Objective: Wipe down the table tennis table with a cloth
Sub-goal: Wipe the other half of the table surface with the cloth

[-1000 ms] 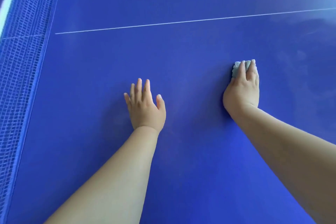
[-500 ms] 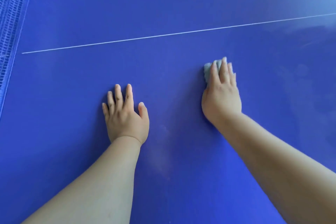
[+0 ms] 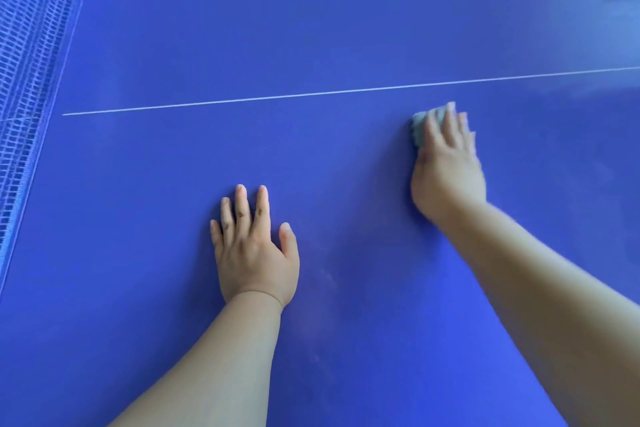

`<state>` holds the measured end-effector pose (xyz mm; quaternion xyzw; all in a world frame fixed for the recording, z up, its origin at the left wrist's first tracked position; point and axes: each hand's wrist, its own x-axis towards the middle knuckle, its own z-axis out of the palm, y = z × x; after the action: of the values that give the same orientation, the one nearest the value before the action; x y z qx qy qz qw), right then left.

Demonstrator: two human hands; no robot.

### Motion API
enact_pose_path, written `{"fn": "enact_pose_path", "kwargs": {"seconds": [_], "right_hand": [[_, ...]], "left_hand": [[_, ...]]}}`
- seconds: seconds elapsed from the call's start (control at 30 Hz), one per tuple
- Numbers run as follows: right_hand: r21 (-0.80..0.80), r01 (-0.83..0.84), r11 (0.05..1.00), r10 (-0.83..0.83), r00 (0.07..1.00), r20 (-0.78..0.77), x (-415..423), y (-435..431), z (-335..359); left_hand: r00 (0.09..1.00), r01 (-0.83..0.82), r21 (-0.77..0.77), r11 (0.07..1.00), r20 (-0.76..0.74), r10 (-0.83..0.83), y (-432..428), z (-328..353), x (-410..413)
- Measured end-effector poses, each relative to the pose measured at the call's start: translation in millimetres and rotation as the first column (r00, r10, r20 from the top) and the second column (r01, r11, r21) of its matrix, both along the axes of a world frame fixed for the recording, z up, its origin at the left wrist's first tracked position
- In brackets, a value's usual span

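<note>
Pressure is the thing to get right in this wiping stroke. The right grip [image 3: 448, 170], at about two o'clock, lies with its fingers stretched flat over the pale cloth [image 3: 420, 126]. It pins the cloth to the blue counter [image 3: 346, 340] just short of the white line [image 3: 311, 94]. It presses rather than clutches, though blur hides the thumb. The left grip [image 3: 254, 253], near centre, rests spread and flat on the surface, holds nothing, and looks to be a brace. I would keep palm weight over the cloth so it does not bunch or slip out past the fingertips, and overlap each stroke. Faint pale smears [image 3: 327, 276] at three o'clock from the left grip seem unwiped, so passes should cover that patch, then work toward the net [image 3: 31, 80] at nine o'clock.
</note>
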<state>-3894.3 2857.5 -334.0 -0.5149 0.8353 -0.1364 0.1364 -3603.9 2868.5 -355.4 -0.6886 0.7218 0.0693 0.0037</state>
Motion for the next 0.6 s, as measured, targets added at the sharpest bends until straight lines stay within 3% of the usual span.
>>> {"fn": "enact_pose_path", "kwargs": {"seconds": [0.07,0.13,0.23,0.3,0.37,0.43,0.5,0.53,0.6], "right_hand": [[0.021,0.111,0.994,-0.111,0.994,-0.009,-11,-32,1],[0.001,0.056,0.998,-0.056,0.998,-0.025,10,-51,-2],[-0.052,-0.347,0.936,0.344,0.937,-0.065,68,-35,-11],[-0.058,-0.635,0.770,0.631,0.772,-0.080,93,-7,-16],[-0.037,-0.748,0.663,0.745,0.664,-0.071,81,-6,-14],[-0.044,-0.635,0.771,0.631,0.772,-0.070,57,-38,-11],[-0.051,-0.338,0.940,0.339,0.941,0.011,32,-77,-4],[-0.059,-0.223,0.973,0.227,0.972,0.058,25,-94,-2],[-0.052,-0.204,0.978,0.207,0.976,0.064,35,-113,-1]], "left_hand": [[1.000,0.000,0.001,1.000,0.000,0.000,-1,1,-1],[1.000,0.002,0.001,1.000,0.004,-0.002,-1,0,0],[1.000,0.005,0.010,1.000,0.006,-0.005,-2,0,2],[1.000,0.007,0.012,1.000,0.002,-0.007,-3,0,1],[1.000,0.011,0.010,1.000,0.000,-0.011,-2,1,2],[1.000,0.008,0.009,1.000,-0.004,-0.008,-3,1,3],[1.000,0.004,0.014,1.000,0.000,-0.004,-2,0,3],[1.000,0.003,0.016,1.000,0.003,-0.003,-2,0,3],[1.000,0.004,0.018,1.000,0.010,-0.005,-3,0,3]]}}
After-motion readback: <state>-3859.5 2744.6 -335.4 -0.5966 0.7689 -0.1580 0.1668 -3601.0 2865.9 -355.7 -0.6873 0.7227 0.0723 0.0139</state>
